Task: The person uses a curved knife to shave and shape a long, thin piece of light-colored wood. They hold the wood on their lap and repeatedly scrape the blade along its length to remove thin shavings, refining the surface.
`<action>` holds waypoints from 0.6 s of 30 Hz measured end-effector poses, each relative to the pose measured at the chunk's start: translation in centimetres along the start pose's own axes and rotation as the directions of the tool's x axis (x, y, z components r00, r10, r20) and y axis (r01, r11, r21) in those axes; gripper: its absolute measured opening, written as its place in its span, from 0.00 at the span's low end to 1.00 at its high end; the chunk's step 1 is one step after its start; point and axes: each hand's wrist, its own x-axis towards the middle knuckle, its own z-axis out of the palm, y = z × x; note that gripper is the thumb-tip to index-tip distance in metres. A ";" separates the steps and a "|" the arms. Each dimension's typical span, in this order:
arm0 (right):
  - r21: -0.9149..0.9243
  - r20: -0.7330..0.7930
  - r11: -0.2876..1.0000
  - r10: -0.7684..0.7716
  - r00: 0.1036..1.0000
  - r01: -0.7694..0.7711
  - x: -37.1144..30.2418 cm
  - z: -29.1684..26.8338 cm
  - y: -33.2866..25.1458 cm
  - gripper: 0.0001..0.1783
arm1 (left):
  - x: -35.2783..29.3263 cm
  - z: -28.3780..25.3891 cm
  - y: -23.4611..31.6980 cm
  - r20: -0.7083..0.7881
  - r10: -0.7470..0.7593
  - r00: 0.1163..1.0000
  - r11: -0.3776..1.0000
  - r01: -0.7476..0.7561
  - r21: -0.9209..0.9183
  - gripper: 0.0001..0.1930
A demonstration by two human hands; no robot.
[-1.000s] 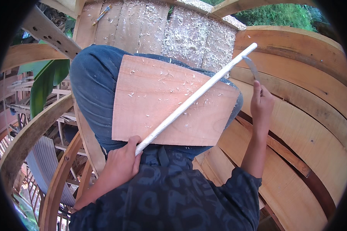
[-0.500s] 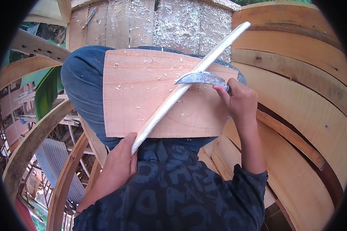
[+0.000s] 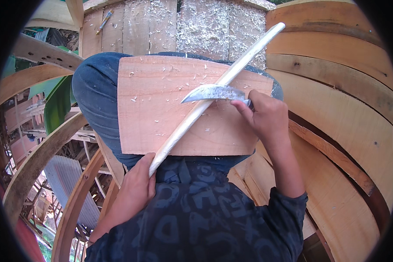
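Observation:
A long, pale, peeled wooden stick slants across a flat board that rests on my lap. Its near end is gripped by my left hand, close to my belly. My right hand is closed round the handle of a curved knife; most of the handle is hidden by the fingers. The knife's grey, spotted blade lies across the middle of the stick, its tip pointing left. Small curled wood shavings are scattered on the board.
Beyond my knees, a plank floor is strewn with shavings, and a small brush-like tool lies there. Curved planks wall the right side. On the left are wooden ribs, a corrugated sheet and a green leaf.
My right hand has drawn the knife nearer to me and slightly left along the stick. My left hand keeps its hold on the near end.

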 end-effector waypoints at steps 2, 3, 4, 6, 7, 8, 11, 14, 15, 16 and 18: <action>-0.044 -0.053 0.990 0.133 0.990 -0.135 0.9 0.6 3.4 0.33 | -0.4 -0.1 -0.1 -0.017 0.005 1.000 1.000 -0.005 0.003 0.21; -0.072 -0.085 0.975 0.202 0.976 -0.208 1.4 0.6 4.7 0.33 | -0.2 -0.1 0.1 -0.017 0.009 1.000 1.000 -0.009 0.005 0.20; -0.085 -0.099 0.973 0.205 0.974 -0.213 1.4 0.8 5.1 0.34 | -0.1 -0.2 0.3 -0.018 0.012 1.000 1.000 -0.012 0.006 0.19; -0.111 -0.124 0.971 0.199 0.972 -0.213 1.7 0.8 5.4 0.35 | 0.2 -0.5 0.3 0.022 -0.033 0.999 0.999 0.033 -0.013 0.19; -0.109 -0.143 0.963 0.231 0.962 -0.247 1.9 1.0 5.6 0.36 | 0.2 -0.6 0.4 0.039 -0.057 0.998 0.998 0.058 -0.024 0.19; -0.107 -0.162 0.954 0.262 0.951 -0.280 2.0 1.2 5.9 0.36 | 0.1 -0.6 0.5 0.027 -0.040 0.999 0.999 0.041 -0.023 0.19; -0.062 -0.128 0.845 0.521 0.844 -0.531 3.4 1.0 8.5 0.38 | -0.5 -0.6 0.4 -0.004 -0.022 1.000 1.000 0.022 -0.011 0.19; -0.007 -0.034 0.753 0.657 0.753 -0.658 3.7 -1.7 10.0 0.38 | -0.9 -1.0 -0.2 -0.002 -0.052 0.999 0.999 0.052 0.001 0.20; 0.017 -0.027 0.772 0.635 0.772 -0.635 3.3 -1.9 9.7 0.38 | -0.9 -1.2 -0.1 0.007 -0.067 0.998 0.998 0.067 -0.001 0.20; 0.052 -0.016 0.836 0.548 0.836 -0.546 3.0 -1.7 8.0 0.38 | -0.8 -1.3 -0.1 0.018 -0.078 0.997 0.997 0.078 -0.005 0.20; 0.037 -0.033 0.961 0.276 0.960 -0.275 1.7 0.0 4.1 0.36 | -0.7 -1.1 -0.1 0.026 -0.099 0.995 0.995 0.099 -0.008 0.20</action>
